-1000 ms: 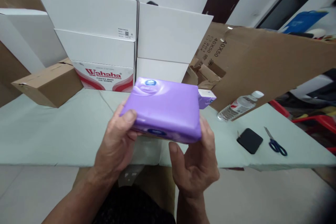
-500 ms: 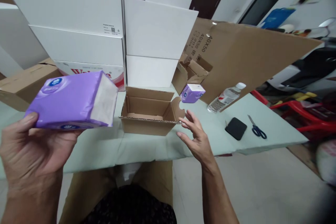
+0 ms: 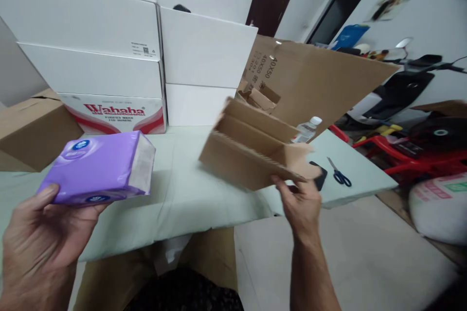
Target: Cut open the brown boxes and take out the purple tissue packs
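Behind ctn (image 3: 239,161) pinched in R hand (image 3: 302,204), btl (image 3: 307,130) part-hidden; L hand (image 3: 49,231) grips purple pk (image 3: 97,167).

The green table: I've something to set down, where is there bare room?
The table is bare between the purple pack and the held carton, before the white boxes, and at its right end past the scissors. Crowded: around the bottle and black pad.
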Tool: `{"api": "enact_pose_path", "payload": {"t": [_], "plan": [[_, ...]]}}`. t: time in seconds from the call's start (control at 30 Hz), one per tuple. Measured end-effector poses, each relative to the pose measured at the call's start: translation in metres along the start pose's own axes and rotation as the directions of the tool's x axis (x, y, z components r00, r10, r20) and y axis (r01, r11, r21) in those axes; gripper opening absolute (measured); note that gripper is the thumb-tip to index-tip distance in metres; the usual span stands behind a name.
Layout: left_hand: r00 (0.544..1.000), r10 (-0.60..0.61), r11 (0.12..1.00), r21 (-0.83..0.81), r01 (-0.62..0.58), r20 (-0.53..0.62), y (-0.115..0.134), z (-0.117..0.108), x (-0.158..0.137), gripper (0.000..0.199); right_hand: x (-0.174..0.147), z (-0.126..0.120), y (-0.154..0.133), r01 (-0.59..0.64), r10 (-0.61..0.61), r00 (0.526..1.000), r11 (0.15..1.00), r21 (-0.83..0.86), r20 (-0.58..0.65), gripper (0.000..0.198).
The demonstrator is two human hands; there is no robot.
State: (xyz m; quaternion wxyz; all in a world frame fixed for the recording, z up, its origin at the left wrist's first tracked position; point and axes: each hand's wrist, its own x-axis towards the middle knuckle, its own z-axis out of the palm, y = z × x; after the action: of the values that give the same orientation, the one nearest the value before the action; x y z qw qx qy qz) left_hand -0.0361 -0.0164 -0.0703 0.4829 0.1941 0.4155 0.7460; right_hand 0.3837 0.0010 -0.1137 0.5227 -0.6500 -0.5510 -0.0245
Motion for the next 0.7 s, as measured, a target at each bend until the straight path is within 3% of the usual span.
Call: {"api": "enact_pose_path", "payload": {"t": [0.13,0.23,0.33,0.43,0.57,0.7], "plan": [[0.995,-0.054,0.998,-0.030,0.051,-0.085,-0.011,0.016,-0.003,0.037,0.022,-0.038,0.051,-0.121,0.055,0.968,0.957,-0.262,-0.245,0.049],[0.987,-0.141,0.990,-0.023,0.139,-0.083,-0.026,0.018,0.000,0.033,0.035,-0.043,0.081,-0.186,0.059,0.950,0.896,-0.404,-0.308,0.051],[0.979,-0.196,0.981,-0.012,0.196,-0.049,-0.039,0.016,0.001,0.029,0.040,-0.034,0.087,-0.329,0.211,0.940,0.768,-0.550,-0.269,0.047],[0.967,-0.256,0.966,-0.030,0.256,0.002,-0.046,0.015,0.001,0.029,0.041,-0.021,0.078,-0.331,0.317,0.936,0.645,-0.688,-0.153,0.047],[0.958,-0.286,0.957,-0.029,0.287,0.026,-0.050,0.020,0.000,0.033,0.045,-0.013,0.063,-0.242,0.330,0.943,0.611,-0.754,-0.035,0.043],[0.955,-0.297,0.955,-0.010,0.297,0.018,-0.055,0.026,0.001,0.039,0.052,-0.009,0.054,-0.220,0.335,0.942,0.577,-0.787,-0.017,0.042]]}}
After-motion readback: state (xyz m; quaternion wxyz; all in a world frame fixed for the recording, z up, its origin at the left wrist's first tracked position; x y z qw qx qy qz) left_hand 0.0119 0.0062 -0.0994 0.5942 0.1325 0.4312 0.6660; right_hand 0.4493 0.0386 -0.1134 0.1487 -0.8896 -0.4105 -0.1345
